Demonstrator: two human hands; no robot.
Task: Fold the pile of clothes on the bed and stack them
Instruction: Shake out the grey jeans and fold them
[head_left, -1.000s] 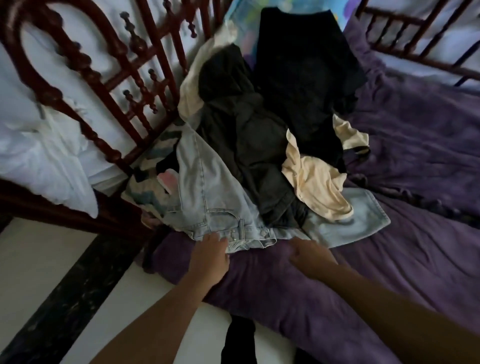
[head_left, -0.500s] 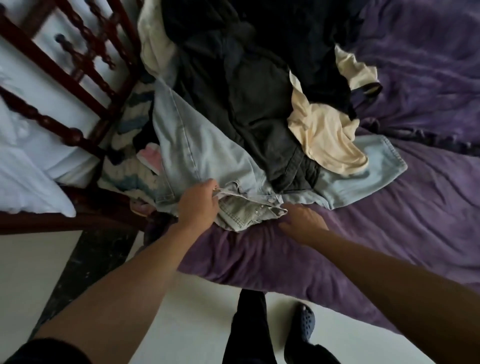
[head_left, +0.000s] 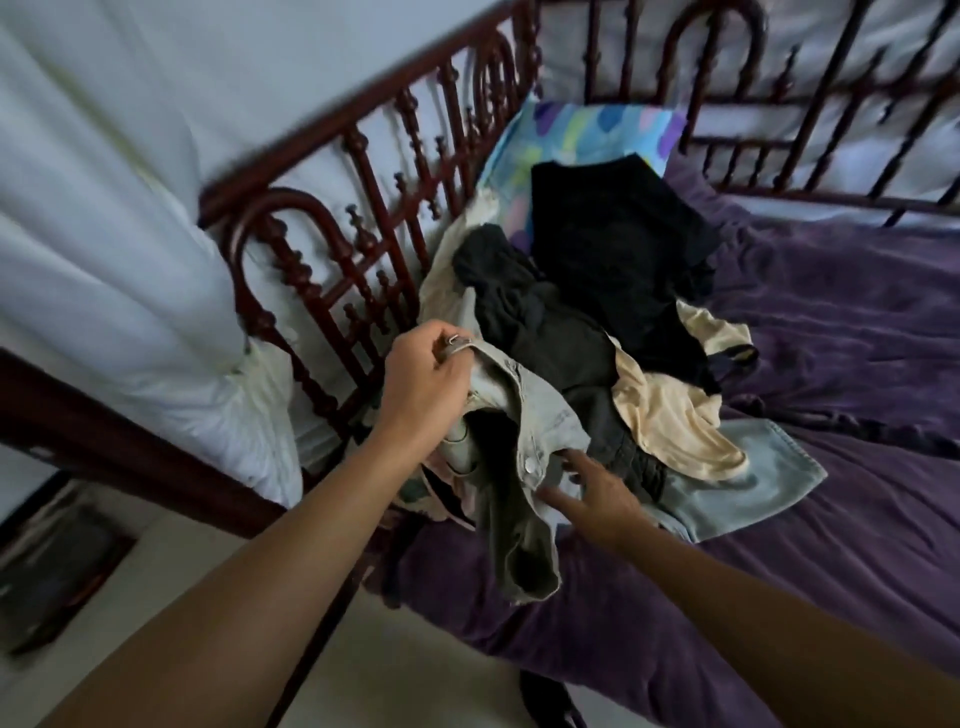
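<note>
A heap of clothes lies at the left end of the purple bed (head_left: 779, 545). Light blue jeans (head_left: 540, 415) are at the front of the heap. My left hand (head_left: 426, 384) is shut on their waistband and holds it raised above the bed. My right hand (head_left: 592, 488) has its fingers spread and touches the jeans just below the button. One jeans leg (head_left: 743, 478) still lies flat under a cream garment (head_left: 670, 421). Dark grey clothes (head_left: 540, 322) and a black garment (head_left: 613, 234) lie behind.
A dark red turned-wood bed frame (head_left: 363, 270) runs along the left and back of the bed. A colourful patterned pillow (head_left: 587, 135) leans in the corner. White bedding (head_left: 119, 312) fills the left. Pale floor (head_left: 395, 670) lies below the bed edge.
My left hand has gripped the jeans waistband and lifted it up off the bed. My right hand has opened and moved onto the jeans. The view has tilted upward.
</note>
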